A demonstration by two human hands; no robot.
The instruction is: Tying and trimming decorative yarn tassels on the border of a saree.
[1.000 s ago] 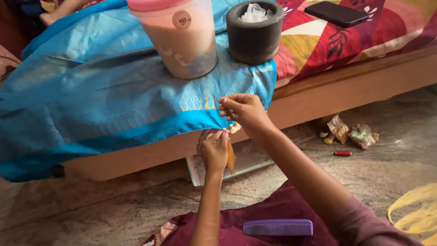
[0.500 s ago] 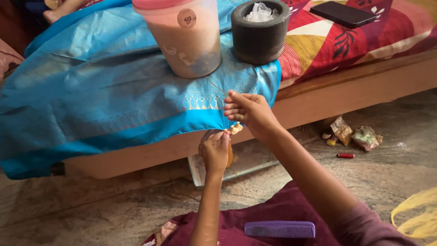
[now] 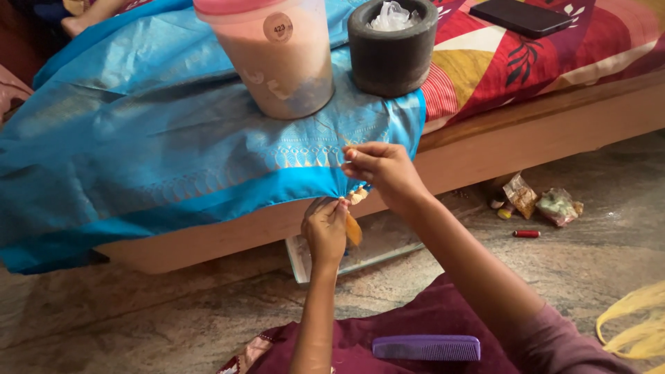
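The plastic jar (image 3: 280, 55) loses its lid to the top edge, and yellow strands (image 3: 637, 325) run off right.

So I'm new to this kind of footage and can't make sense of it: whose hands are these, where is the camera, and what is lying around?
The camera sits on a person's head and looks down, so both hands are that person's own; there is only this one view. The left hand pinches the hanging edge of a blue cloth and holds a small yellow-orange tassel just below that edge. The right hand grips the same edge a little higher. The cloth is spread over a wooden bed. On it stand a plastic jar with a pink lid and a dark stone mortar. A black phone lies on the red patterned bedsheet. A purple comb rests on the person's lap. On the floor lie small packets and a red spool.
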